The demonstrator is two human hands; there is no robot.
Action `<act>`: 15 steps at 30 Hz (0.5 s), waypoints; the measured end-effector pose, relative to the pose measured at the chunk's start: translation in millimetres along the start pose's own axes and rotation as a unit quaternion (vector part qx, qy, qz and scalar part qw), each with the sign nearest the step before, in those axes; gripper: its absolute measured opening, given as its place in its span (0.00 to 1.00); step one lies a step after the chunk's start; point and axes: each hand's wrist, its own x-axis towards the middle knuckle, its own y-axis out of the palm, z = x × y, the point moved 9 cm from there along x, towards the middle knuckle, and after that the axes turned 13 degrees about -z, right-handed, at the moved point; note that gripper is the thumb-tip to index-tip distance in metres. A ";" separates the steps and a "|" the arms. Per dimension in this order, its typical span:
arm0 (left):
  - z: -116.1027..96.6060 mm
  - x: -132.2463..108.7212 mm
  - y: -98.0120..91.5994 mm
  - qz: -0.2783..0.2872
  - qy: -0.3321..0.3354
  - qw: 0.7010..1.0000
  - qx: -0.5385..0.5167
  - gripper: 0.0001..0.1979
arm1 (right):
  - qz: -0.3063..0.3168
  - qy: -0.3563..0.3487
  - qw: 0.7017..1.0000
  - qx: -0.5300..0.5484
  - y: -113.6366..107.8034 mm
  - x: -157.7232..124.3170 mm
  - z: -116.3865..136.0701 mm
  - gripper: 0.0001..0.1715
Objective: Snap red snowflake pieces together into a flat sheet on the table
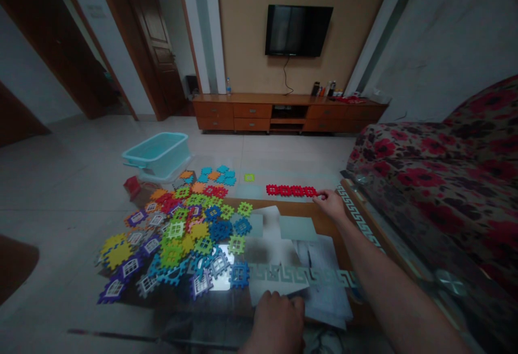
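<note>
Head view: from my remote seat, the glass counter (299, 274) takes up the foreground, and its slick top is the first risk, since anything nudged could slide. The pile (175, 230) of tiles spreads over the left half, loose and overlapping; pulling one from underneath would likely drag its neighbours, and those along the left side could drop off. The tub (175, 155) stands beyond the pile, well apart from both hands, so I see little danger there. The red strip (285, 190), four tiles in a row, lies toward the far right. I have the right hand (334, 205) stretched out to its right end, grip narrow, fingertips pinching the last tile. Pressing sideways at that one end could swing the strip or part a joint. The left hand (277, 321) is curled at the near side; I cannot tell whether its grip holds anything. Smallest, a lone green tile (250, 177) lies near the strip's left end, where a swing could knock it.
</note>
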 end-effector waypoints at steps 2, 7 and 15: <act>-0.3 -0.3 -0.5 0.001 0.001 1.000 -0.003 0.23 | 0.002 0.001 1.000 -0.002 0.8 0.1 -1.0 0.21; 0.7 0.2 2.0 -0.003 0.002 1.000 0.007 0.25 | 0.001 0.001 1.000 -0.007 1.6 -0.1 -1.8 0.21; 1.0 0.5 5.0 -0.005 -0.002 1.000 0.002 0.24 | 0.001 0.003 1.000 -0.013 2.6 -0.6 -3.4 0.22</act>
